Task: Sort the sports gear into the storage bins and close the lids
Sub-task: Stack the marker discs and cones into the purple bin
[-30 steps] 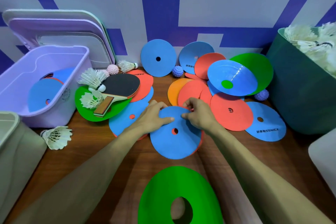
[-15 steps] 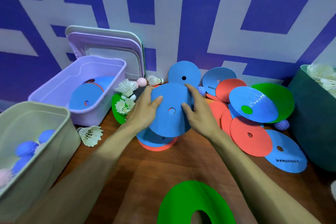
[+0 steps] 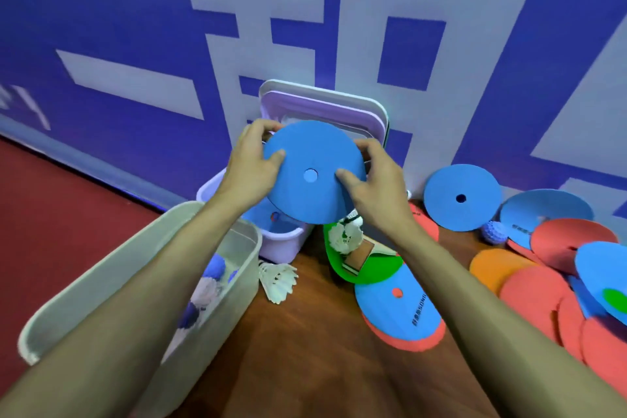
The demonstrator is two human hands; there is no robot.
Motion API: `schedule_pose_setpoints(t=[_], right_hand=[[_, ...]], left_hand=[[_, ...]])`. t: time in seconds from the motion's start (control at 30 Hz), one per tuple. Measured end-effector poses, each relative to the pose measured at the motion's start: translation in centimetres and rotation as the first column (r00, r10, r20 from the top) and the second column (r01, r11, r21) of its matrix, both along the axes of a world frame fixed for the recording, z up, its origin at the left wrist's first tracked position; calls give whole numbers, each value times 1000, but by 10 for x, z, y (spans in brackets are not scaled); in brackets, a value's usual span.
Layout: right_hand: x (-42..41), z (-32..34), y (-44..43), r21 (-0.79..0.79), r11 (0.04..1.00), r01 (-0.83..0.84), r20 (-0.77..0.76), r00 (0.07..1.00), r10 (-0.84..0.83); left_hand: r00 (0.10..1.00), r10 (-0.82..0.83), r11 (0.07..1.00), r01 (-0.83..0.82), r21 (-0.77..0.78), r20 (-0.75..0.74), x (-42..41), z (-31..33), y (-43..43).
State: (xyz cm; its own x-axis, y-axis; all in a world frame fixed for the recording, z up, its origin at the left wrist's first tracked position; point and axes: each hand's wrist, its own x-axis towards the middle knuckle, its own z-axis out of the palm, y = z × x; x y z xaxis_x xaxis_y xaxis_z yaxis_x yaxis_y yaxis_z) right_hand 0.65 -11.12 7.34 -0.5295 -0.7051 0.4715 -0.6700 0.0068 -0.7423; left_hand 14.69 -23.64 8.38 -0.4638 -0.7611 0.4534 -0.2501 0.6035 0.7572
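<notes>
While a beige bin holding blue balls stands at the far left, the left hand grips one edge of a blue disc, thumb on its face. The right hand clasps the opposite edge. The disc hangs tilted above the open purple bin, whose lid leans on the wall. Further right, another blue disc leans there too, beside a heap of red discs.
</notes>
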Motion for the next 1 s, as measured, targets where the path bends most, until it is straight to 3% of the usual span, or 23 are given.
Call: schedule_pose_setpoints(t=[0.1,0.27,0.47,0.77,1.0], right_hand=[[5,-8,-38,41,999,-31,9,999,31],[6,-43,-78,190,979,-77,-88,992,95],[-1,-65,-85,355,930,97,-245,969,-8],[-38,-51,11,335,939,84,-194,981,-19],[-67,-45,132,286,946,151,-124,985,-120]], left_hand=[[997,67,998,-65,-26,51,6,-8,-34],[940,123,992,-128,-3,317,11,-47,-75],[858,86,987,-142,74,506,7,-68,-74],[937,-88,992,115,-60,337,-36,-40,16],[922,-341,940,333,77,180,-87,-41,140]])
